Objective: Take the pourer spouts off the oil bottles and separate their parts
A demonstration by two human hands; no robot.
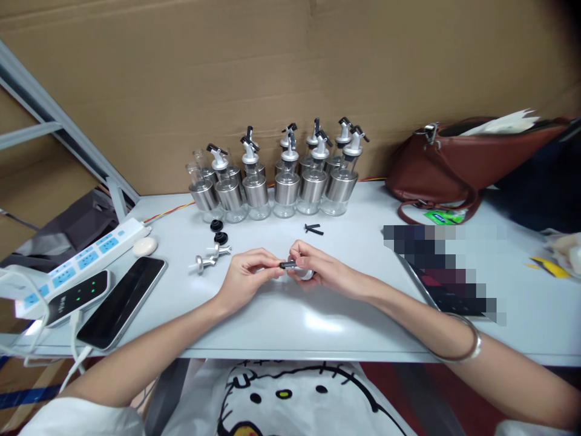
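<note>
My left hand (251, 272) and my right hand (318, 268) meet over the middle of the white table (290, 321). Between their fingertips they pinch a small black lever piece (287, 265) against a silver pourer spout (305, 274), which my right hand cups. Both hands are closed on these parts. Two loose silver spouts (209, 257) and two black rubber rings (218, 232) lie just left of my left hand. Another black lever piece (313, 229) lies behind my right hand.
Several glass-and-steel oil bottles (276, 181) stand in a row at the back against cardboard. A power strip (86, 257), a charger and a phone (122, 301) lie at the left. A brown leather bag (458, 163) sits at the back right.
</note>
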